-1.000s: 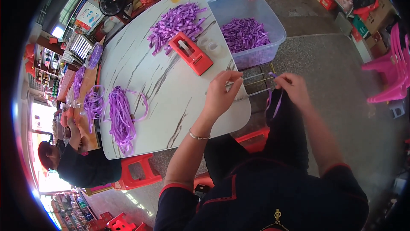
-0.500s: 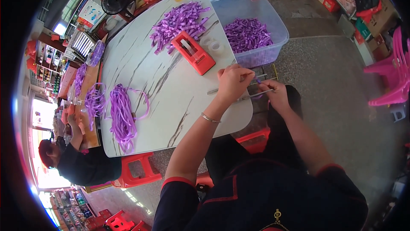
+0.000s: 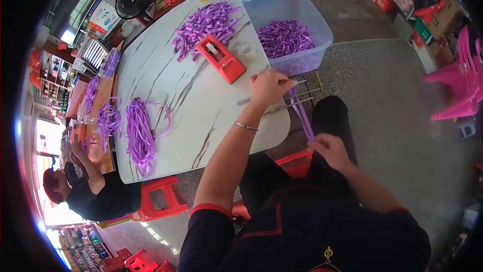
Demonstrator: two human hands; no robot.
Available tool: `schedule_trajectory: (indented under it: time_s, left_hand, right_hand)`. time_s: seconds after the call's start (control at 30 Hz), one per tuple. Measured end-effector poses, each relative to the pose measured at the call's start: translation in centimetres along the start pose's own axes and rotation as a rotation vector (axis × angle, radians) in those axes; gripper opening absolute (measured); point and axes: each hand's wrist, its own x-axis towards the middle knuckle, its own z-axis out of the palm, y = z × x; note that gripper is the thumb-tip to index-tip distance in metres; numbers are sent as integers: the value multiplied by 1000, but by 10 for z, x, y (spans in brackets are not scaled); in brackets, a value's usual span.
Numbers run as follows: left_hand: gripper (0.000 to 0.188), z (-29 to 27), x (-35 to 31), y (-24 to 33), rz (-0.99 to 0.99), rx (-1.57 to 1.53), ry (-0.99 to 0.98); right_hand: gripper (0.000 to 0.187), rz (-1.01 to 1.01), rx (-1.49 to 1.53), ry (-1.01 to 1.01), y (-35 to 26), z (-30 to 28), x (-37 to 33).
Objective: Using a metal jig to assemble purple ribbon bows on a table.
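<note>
A purple ribbon (image 3: 304, 121) stretches in two strands between my hands, past the table's near right corner. My left hand (image 3: 270, 89), fingers pinched, grips its upper end beside thin metal rods (image 3: 297, 102) that jut out over the table edge. Lower down, in front of my knee, my right hand (image 3: 332, 151) pinches the ribbon's lower end. Whether the ribbon loops around a rod is hard to make out. A red tape dispenser (image 3: 221, 60) lies on the table beyond my left hand.
A marbled white table (image 3: 201, 101) carries a heap of purple ribbon pieces (image 3: 205, 26) and a long ribbon bundle (image 3: 141, 136). Beside it stands a clear plastic bin (image 3: 307, 61) with more pieces. Pink chairs (image 3: 458, 86) stand right. Another person (image 3: 95, 191) sits left.
My right hand has moved down toward me, away from the rods, drawing the ribbon out long. My left hand stays near the rods. The other person's arm has risen slightly.
</note>
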Motion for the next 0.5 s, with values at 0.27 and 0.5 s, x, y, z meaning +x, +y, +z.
schedule_trajectory:
  time_s: [0.27, 0.5]
  left_hand:
    - [34, 1, 3, -6, 5, 36, -43]
    - [33, -1, 3, -2, -43, 15, -100]
  right_hand:
    - [9, -290, -507, -67, 0, -17, -92]
    - [5, -421, -505, -104, -1, -19, -118]
